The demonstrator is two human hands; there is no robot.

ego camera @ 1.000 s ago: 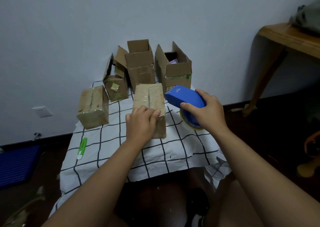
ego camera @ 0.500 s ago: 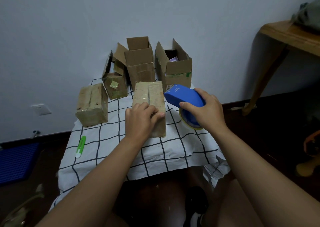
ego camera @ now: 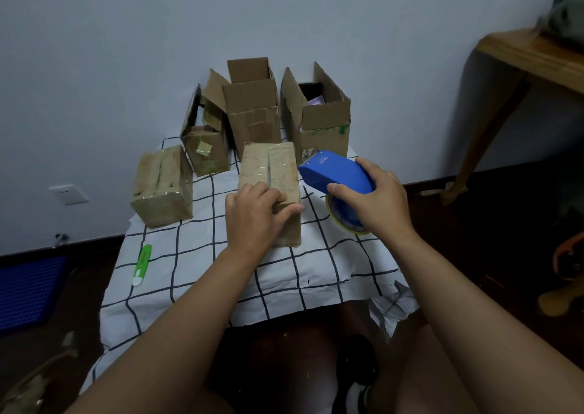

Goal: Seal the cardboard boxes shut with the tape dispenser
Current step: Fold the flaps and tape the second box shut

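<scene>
Our right hand [ego camera: 380, 200] is wrapped around the blue tape dispenser [ego camera: 336, 176], held just right of the closed box [ego camera: 270, 173], nose near its top edge. Our left hand [ego camera: 252, 212] grips that box's near end, thumb down the right side. It sits on the checked cloth [ego camera: 284, 274]; another taped box [ego camera: 162, 186] sits left, three open boxes [ego camera: 252, 110] behind, and a green cutter [ego camera: 142, 265] near the left edge.

On the table [ego camera: 221, 287], a closed box [ego camera: 271, 179] lies at the centre; a second closed box [ego camera: 162, 186] at nine o'clock of it; three open boxes [ego camera: 252, 113] at twelve, against the wall [ego camera: 126, 50]; the tape dispenser [ego camera: 338, 176] at three; a cutter [ego camera: 142, 265] at seven.
</scene>
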